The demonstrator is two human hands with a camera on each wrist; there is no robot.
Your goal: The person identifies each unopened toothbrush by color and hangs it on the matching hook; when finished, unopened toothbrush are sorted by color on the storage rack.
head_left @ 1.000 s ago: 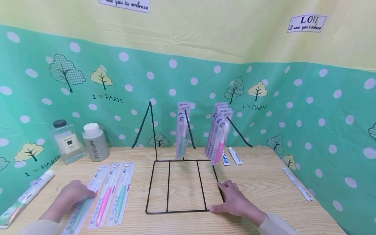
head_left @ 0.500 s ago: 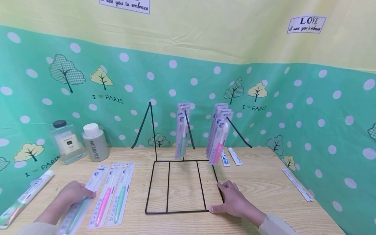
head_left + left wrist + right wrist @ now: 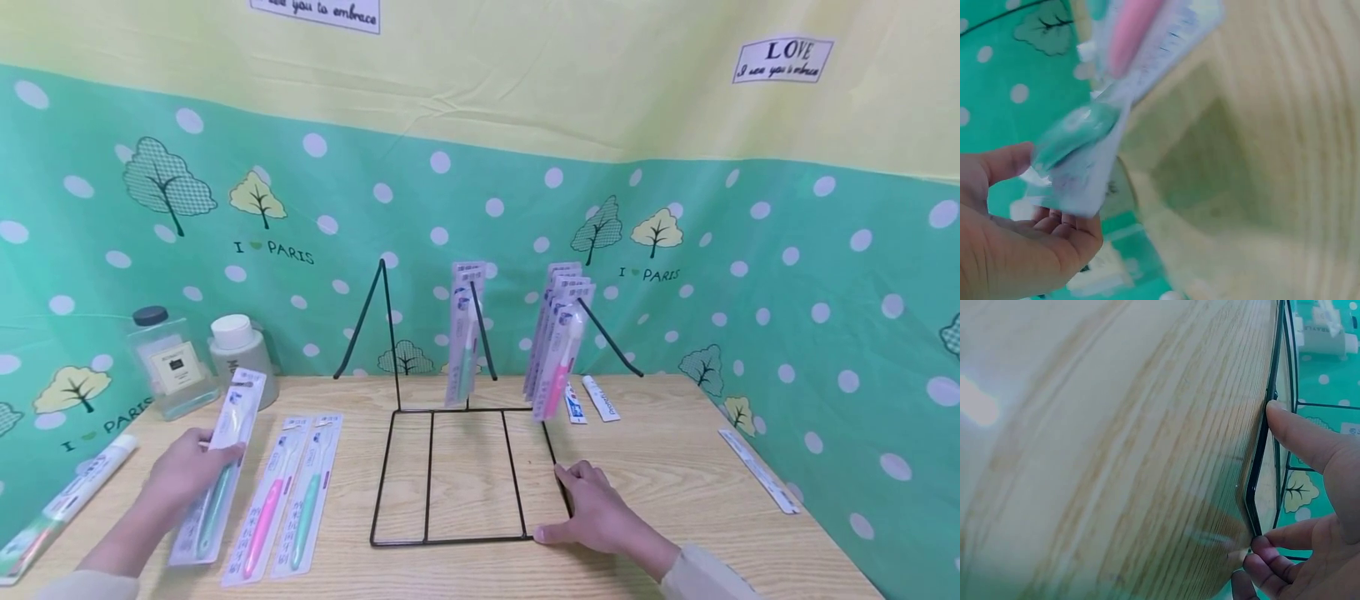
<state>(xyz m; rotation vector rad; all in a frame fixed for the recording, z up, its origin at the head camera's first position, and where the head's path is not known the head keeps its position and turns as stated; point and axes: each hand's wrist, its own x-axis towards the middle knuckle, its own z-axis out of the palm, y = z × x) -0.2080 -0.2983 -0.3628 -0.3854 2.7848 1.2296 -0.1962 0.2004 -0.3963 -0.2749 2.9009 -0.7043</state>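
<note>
Left hand (image 3: 187,471) pinches a packaged green toothbrush (image 3: 216,510), tilted, at left of the counter (image 3: 675,467), near a pink toothbrush (image 3: 262,527). Right hand (image 3: 595,508) grips the front right corner of the wire rack (image 3: 430,477).

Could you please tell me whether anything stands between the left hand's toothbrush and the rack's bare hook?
Nothing visible blocks the held toothbrush from the bare hook; two packaged toothbrushes lie flat on the table between.

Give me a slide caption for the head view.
Left hand holds a packaged green toothbrush; right hand grips the near right corner of the rack.
</note>
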